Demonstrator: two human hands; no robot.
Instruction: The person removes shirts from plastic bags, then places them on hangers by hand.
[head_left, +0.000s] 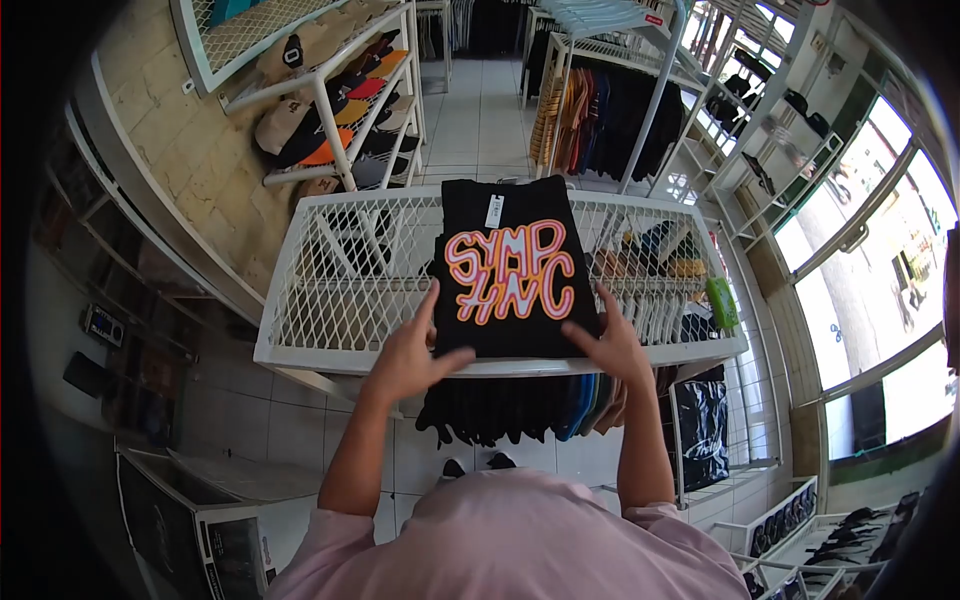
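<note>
A black folded T-shirt (512,205) lies flat on a white wire-mesh table (345,355), with pink, orange and white lettering facing up and a white tag (494,211) near its collar. My left hand (412,350) is beside the shirt's left edge, fingers stretched out and thumb apart, pointing toward the near left corner. On the opposite side, my right hand (612,345) has its fingers spread along the right edge, and its thumb overlaps the shirt's near right corner. Neither hand is closed around the fabric.
Dark and coloured clothes (500,408) hang under the table's near edge. A green packet (721,303) is at the table's right end. A cap rack (345,130) stands at the far left, a clothes rack (600,110) beyond the table. Glass doors (860,240) line the right.
</note>
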